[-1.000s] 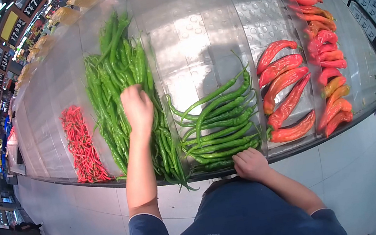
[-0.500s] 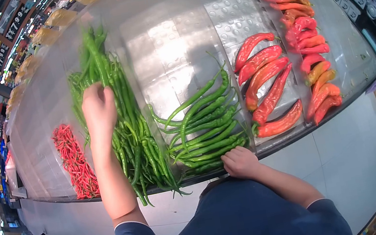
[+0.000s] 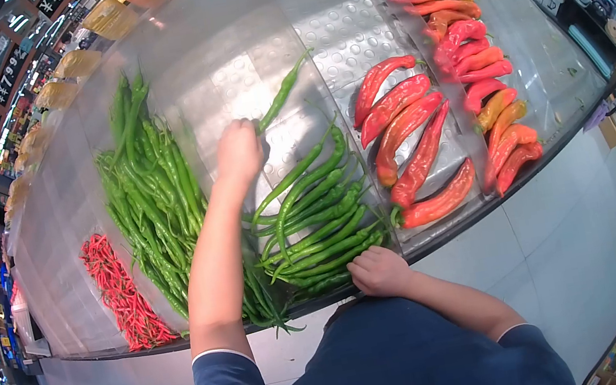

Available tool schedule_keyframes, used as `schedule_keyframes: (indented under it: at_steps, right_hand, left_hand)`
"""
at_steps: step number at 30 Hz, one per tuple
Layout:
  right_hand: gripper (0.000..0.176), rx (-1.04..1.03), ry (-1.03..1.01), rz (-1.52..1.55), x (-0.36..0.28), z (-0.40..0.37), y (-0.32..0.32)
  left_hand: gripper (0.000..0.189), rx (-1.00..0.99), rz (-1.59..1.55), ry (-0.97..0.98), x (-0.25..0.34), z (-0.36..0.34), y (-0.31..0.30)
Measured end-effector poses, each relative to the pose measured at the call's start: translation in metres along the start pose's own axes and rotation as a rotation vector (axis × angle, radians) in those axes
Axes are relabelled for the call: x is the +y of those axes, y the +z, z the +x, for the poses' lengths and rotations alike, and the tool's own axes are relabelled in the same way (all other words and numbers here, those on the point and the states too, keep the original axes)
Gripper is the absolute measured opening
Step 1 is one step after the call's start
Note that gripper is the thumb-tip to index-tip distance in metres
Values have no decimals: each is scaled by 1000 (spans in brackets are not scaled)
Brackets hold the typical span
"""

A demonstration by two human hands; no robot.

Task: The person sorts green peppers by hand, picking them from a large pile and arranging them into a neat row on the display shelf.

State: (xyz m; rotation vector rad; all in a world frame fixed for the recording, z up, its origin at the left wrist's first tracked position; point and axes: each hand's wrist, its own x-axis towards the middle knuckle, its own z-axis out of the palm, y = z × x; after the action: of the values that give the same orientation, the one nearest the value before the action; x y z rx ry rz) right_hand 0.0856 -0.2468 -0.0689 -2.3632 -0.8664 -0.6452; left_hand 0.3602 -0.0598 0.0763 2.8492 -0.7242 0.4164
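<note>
A long green chili pepper [image 3: 282, 98] sticks out of my left hand [image 3: 239, 152], which is closed around its lower end above the metal display. To the left of that forearm lies a large pile of green chili peppers [image 3: 153, 181]. Below and right of it, a smaller group of green peppers [image 3: 322, 230] is laid out in a rough row. At the front edge beside this row, my right hand [image 3: 381, 270] rests with its fingers curled closed; whatever is under them is hidden.
Small red chilies [image 3: 123, 294] form a heap at the left. Large red peppers [image 3: 396, 110] lie to the right, and a long line of red and orange peppers [image 3: 479, 60] runs beyond them. Yellow baskets [image 3: 110, 20] stand along the far left side. The display edge [image 3: 446, 249] faces me.
My left hand has moved right from the large green pile and now holds one green chili pepper over the metal surface. My right hand stays at the front edge. The view has shifted slightly.
</note>
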Motion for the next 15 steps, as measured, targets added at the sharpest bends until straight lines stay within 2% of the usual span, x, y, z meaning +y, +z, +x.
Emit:
schedule_keyframes:
  at_steps: [4,9,13,15]
  right_hand:
    - [14,6,6,-2,-1,1,-1]
    - [14,6,-6,-5,-1,2,-1]
    - [13,10,1,-11,-1,2,-1]
    - [12,14,-2,-6,-1,2,-2]
  left_hand:
    - [21,25,-32,-16,-11,-10,17]
    - [21,199,-79,-97,-16,-6,-1]
    - [21,328,-70,-55,-27,-2,-10]
    - [27,354,-103,-43,-22,0,-19]
